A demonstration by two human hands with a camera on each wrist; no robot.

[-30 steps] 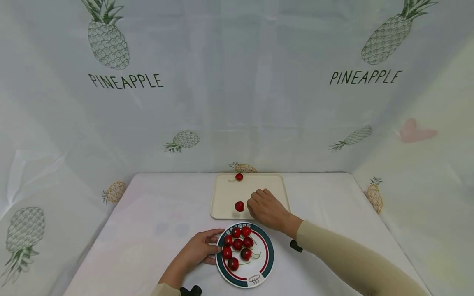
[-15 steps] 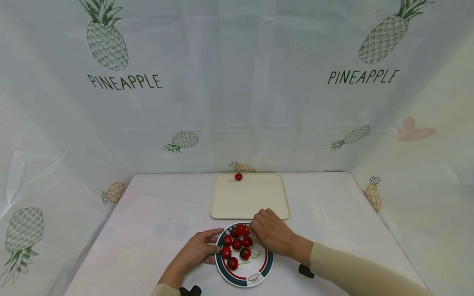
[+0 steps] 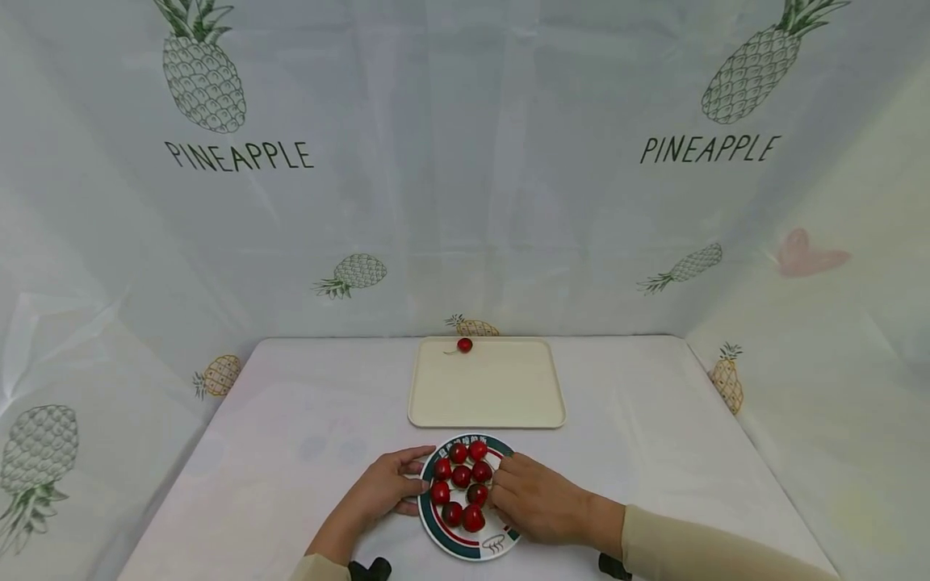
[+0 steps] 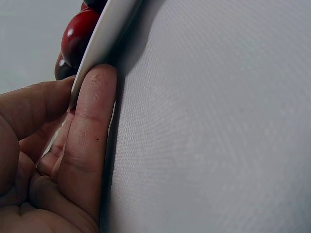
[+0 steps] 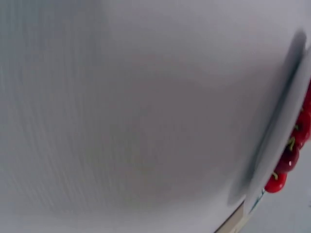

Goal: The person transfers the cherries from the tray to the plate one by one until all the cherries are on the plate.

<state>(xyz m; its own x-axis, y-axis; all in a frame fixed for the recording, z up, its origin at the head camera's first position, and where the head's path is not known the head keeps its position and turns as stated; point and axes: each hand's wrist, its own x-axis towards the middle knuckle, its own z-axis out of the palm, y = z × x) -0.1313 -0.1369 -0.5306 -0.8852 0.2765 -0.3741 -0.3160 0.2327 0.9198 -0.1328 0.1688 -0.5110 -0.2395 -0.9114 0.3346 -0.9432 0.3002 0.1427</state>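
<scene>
Several dark red cherries (image 3: 461,477) lie on a round white plate (image 3: 508,542) with a teal and red border. My left hand (image 3: 383,486) grips the plate's left rim. In the left wrist view the thumb (image 4: 43,102) is on the plate's upper side and a finger (image 4: 90,126) lies along its underside. My right hand (image 3: 541,498) is over the plate's right side with fingers curled, by a bright cherry (image 3: 473,518) at the front of the group. Its fingertips, at the cherry's stem side, are hidden. The right wrist view shows cherries (image 5: 287,158) but not the hand.
A cream rectangular tray (image 3: 487,391) sits just behind the plate, with a single stemmed cherry (image 3: 465,345) by its back edge. The table has a white cloth (image 3: 305,403). A pineapple-print sheet (image 3: 465,177) encloses the back and sides.
My right hand has carried a cherry by its stem from the tray down to the plate's front part. Only one cherry shows on the tray now. The left hand stays at the plate.
</scene>
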